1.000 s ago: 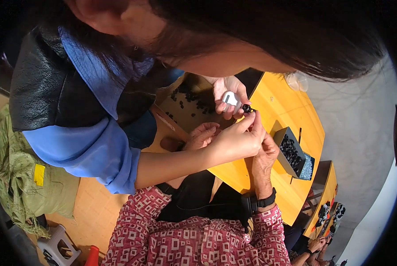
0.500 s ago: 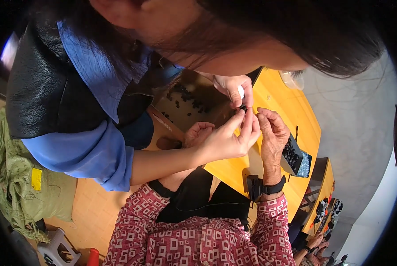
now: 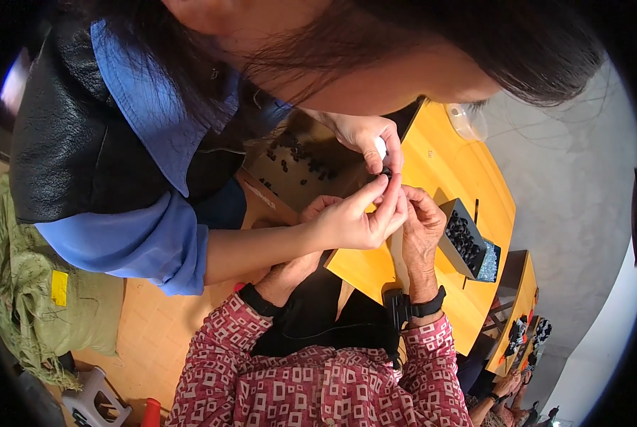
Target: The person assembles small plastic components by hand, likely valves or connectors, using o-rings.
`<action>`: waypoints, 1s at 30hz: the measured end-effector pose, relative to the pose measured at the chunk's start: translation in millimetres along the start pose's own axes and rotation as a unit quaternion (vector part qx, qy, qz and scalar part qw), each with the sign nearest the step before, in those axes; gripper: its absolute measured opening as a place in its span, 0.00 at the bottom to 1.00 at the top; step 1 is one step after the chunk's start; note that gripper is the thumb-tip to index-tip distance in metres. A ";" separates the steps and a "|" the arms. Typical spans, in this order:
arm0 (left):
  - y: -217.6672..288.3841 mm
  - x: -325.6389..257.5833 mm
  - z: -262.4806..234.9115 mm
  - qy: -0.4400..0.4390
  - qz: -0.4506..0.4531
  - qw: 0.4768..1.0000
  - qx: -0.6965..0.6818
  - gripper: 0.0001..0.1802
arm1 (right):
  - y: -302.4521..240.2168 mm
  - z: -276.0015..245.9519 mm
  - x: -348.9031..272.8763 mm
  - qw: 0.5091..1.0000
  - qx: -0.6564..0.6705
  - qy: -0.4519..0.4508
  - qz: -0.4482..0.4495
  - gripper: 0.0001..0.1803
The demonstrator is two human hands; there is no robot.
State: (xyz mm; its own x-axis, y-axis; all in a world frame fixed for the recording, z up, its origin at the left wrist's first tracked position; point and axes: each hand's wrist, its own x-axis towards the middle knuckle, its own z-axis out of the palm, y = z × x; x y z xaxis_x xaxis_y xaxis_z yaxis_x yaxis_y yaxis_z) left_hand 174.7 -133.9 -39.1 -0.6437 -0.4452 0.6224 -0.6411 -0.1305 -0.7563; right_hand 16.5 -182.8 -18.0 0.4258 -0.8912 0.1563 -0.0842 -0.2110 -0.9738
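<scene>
A co-worker's bare forearm crosses in front of my left hand. The visible fingertips there are curled in; most of that hand is hidden. My right hand is raised over the table edge, thumb and fingers pinched together beside the co-worker's fingers. Anything in that pinch is too small or too covered to make out. Just left of it, the co-worker's two hands hold a small black part between their fingertips. A small white object is in the co-worker's farther hand.
On the yellow table a dark box holds many small black pieces, with a blue-grey speckled container beside it. The co-worker leans in from the left and top. A green sack and a grey stool stand at lower left.
My right hand has moved left and slightly down, now against the co-worker's fingers. The co-worker's hands with the black part have shifted slightly left.
</scene>
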 end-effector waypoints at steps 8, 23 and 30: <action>1.8 -6.9 -0.4 0.010 0.056 0.996 0.064 0.06 | 7.2 -6.5 -4.9 1.000 -0.014 0.004 0.009 0.07; -9.0 -30.8 -44.9 0.002 0.043 0.999 0.007 0.08 | 13.8 -11.9 -5.8 1.000 -0.012 0.003 0.004 0.09; 5.9 -39.6 -49.6 0.002 0.035 0.999 -0.019 0.08 | 20.0 -19.2 -8.6 1.000 -0.016 0.010 0.019 0.10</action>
State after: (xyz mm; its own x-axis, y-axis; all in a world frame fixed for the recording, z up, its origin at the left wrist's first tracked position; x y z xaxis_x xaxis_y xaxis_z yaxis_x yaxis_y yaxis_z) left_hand 175.6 -73.2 -58.1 -0.6894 -0.4483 0.5690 -0.6094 -0.0658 -0.7901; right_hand -6.1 -187.0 -35.6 0.4039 -0.9066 0.1225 -0.1299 -0.1894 -0.9733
